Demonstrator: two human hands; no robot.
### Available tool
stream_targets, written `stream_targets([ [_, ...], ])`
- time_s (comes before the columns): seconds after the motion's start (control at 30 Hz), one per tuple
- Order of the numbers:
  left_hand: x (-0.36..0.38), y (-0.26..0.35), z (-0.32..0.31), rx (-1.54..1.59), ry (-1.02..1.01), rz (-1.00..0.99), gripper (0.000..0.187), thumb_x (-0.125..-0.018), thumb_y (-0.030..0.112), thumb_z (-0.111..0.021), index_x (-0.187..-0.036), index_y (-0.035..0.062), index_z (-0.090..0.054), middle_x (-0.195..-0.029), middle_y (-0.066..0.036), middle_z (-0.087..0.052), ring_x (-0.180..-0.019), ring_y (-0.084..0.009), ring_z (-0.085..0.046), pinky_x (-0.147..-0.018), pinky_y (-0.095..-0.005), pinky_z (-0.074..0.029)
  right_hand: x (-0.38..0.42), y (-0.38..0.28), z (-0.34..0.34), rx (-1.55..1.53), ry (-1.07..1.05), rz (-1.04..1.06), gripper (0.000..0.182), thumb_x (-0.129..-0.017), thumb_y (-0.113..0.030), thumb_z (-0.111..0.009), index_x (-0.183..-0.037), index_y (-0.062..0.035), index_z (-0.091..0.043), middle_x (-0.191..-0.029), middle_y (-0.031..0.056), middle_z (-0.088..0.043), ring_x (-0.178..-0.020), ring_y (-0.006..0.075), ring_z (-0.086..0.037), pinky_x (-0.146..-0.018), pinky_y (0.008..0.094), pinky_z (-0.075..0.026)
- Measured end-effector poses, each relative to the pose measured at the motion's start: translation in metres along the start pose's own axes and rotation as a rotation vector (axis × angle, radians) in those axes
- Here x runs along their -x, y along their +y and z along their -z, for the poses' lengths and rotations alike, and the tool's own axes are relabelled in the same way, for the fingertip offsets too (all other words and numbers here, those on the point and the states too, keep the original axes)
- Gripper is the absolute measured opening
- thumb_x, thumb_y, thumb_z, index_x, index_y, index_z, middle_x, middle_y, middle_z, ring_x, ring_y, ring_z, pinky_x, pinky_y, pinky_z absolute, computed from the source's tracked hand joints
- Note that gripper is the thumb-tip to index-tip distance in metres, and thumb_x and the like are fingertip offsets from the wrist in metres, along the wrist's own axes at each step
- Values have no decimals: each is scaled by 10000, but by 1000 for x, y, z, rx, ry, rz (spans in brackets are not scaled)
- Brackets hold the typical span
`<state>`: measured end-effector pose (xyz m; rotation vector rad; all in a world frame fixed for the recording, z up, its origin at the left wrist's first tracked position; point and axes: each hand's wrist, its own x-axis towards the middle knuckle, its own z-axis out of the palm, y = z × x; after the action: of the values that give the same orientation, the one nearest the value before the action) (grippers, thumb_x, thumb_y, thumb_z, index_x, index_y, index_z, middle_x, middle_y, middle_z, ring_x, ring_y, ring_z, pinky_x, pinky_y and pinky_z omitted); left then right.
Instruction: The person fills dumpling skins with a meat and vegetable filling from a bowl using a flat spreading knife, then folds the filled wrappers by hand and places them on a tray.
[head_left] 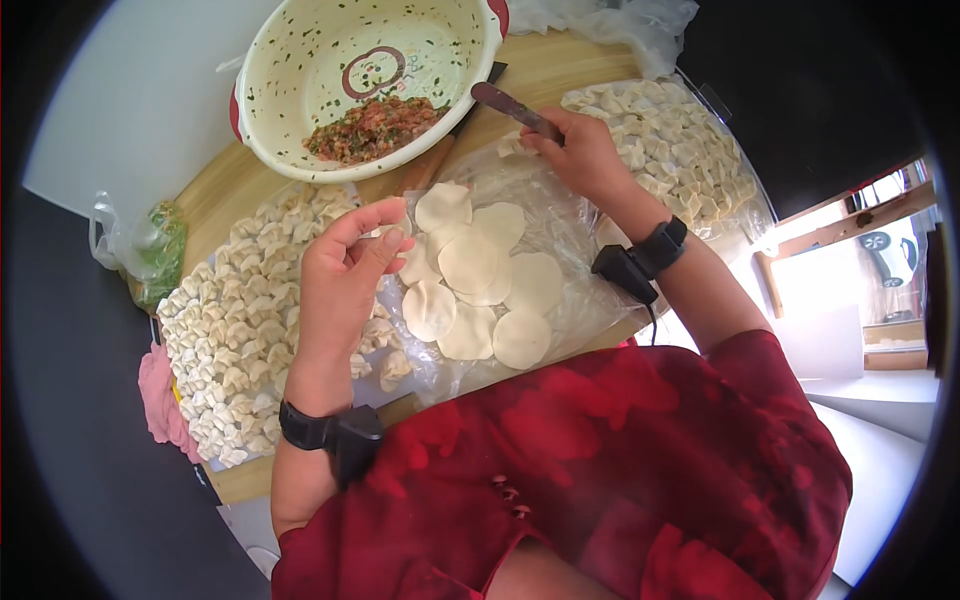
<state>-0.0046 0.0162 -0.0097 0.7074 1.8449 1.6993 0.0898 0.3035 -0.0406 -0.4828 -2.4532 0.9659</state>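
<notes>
My left hand (345, 265) is curled, thumb and fingers closed around a small dough wrapper (392, 229) that is mostly hidden by them. In my right hand (585, 155) is a flat, dark spatula (515, 110), its blade pointing up and left toward the bowl. Between my hands, round dough wrappers (470, 262) lie overlapping on a clear plastic sheet (555, 215). A pale piece of dough (512, 146) lies just below my right fingertips. Beyond my hands stands a large white bowl (280, 120) with minced meat filling (378, 128) flecked with green.
Rows of folded dumplings (235, 330) cover a tray at left, and another batch (680, 150) lies at right. A few loose dumplings (394, 370) sit near the front. Plastic bags of greens (160, 250) and a pink cloth (165, 400) are at the left edge.
</notes>
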Motion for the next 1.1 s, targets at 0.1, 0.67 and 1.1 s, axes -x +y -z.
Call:
stream_targets([
  [0.1,2,-2,3,7,-2,17,277,-945,167,-614,-1192,42,-628,-1105,-33,-660,-925,-127,-657,-776,-251,-505,-3,8,-11,42,16,21,117,-859,-142,-645,-928,-49,-656,-742,131,-644,-661,287,-593,-636,368,-469],
  [0.67,0,-14,10,-89,-72,43,267,-941,186,-628,-1154,28,-646,-1056,-39,-679,-918,-116,-642,-781,-242,-494,24,-41,-29,74,-244,31,248,-794,-221,-733,-920,-13,-687,-721,141,-639,-625,246,-597,-603,361,-469],
  [1.1,3,-16,-3,329,-138,319,415,-974,171,-575,-1338,-16,-501,-1293,-150,-573,-1169,-208,-580,-980,-317,-482,13,-54,-45,3,-218,35,243,-788,-199,-751,-924,-13,-674,-728,109,-634,-648,179,-582,-624,325,-475],
])
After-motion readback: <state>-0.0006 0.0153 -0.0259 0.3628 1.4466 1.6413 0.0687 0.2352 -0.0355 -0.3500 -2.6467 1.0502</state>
